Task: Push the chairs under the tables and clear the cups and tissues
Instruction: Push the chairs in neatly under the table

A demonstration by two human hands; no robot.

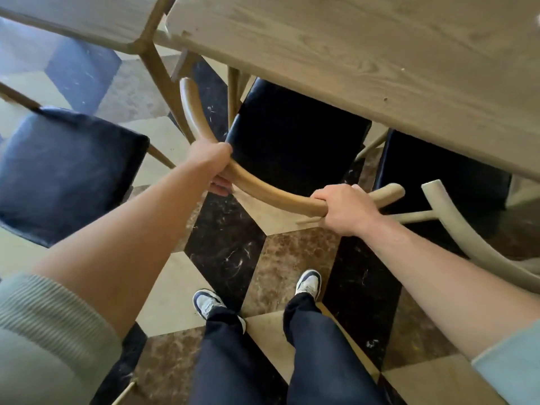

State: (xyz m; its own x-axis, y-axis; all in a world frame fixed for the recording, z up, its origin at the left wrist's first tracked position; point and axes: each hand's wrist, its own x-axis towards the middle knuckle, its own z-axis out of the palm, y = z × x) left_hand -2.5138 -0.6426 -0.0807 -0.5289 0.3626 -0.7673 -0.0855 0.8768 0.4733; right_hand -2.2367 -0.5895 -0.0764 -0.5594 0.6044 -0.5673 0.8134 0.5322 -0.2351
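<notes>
Sliding a chair in under the table edge

Left hand (pixel 212 166) and right hand (pixel 343 209) are both gripping the chair's curved backrest (pixel 263 190); its seat (pixel 292 141) is sitting partly under the table (pixel 350 54) (keeping the push even should stop it twisting).

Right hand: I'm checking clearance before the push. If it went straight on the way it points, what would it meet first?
Probably the edge of the table; the right hand grips the chair backrest, and depth is unclear.

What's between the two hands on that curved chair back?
Head view: only bare curved wooden backrest rail spans from left hand to right hand; the dark padded seat lies beyond.
</notes>
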